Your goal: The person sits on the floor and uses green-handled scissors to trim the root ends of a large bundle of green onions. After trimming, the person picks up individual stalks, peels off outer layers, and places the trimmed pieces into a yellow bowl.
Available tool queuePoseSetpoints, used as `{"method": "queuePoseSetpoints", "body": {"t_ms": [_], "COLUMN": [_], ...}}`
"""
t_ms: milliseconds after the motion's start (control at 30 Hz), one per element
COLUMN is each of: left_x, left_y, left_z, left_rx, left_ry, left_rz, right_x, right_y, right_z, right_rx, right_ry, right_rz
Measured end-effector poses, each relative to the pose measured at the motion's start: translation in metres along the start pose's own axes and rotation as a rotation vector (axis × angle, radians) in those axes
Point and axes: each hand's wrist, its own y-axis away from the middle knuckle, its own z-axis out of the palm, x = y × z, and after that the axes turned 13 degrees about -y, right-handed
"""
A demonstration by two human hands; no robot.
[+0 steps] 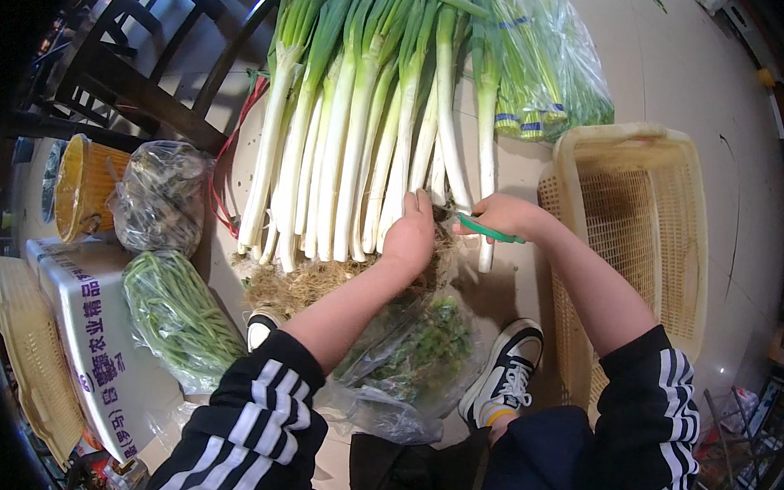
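Note:
Many long leeks (333, 164) lie side by side on the tiled floor, green tops away from me and white ends toward me. My left hand (410, 236) grips the lower end of a leek, its fingers partly hiding the stalk. In my right hand (505, 216) is a pair of scissors with green handles (492, 231). The blades point left toward the root end beside my left hand; whether they touch it is hard to see. A heap of trimmed roots (313, 280) lies below the white ends. One leek (487, 163) passes just under my right hand.
On the right stands a plastic basket (684, 268). Bagged green stalks (537, 70) lie behind it. To the left are a bag of green beans (179, 318), a dark-filled bag (161, 199), a foam box (90, 304) and a yellow bin (86, 186). Bagged leafy greens (432, 345) lie between my shoes.

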Motion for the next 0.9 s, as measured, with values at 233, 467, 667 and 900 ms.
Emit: {"method": "queuePoseSetpoints", "body": {"t_ms": [233,467,667,900], "left_x": [0.021,0.008,0.008,0.008], "left_y": [-0.025,-0.037,-0.026,0.011], "left_z": [0.029,-0.024,-0.026,-0.021], "left_rx": [-0.187,-0.309,-0.476,-0.467], "left_ry": [-0.743,0.182,0.815,1.143], "left_rz": [0.077,-0.451,-0.675,-0.632], "right_x": [0.016,0.032,0.028,0.023], "right_y": [0.004,0.016,0.025,0.028], "right_z": [0.0,-0.002,-0.004,-0.006], "right_rx": [0.118,0.115,0.067,-0.102], "right_ry": [-0.149,-0.247,-0.284,-0.12], "right_rz": [0.013,-0.043,-0.029,-0.013]}}
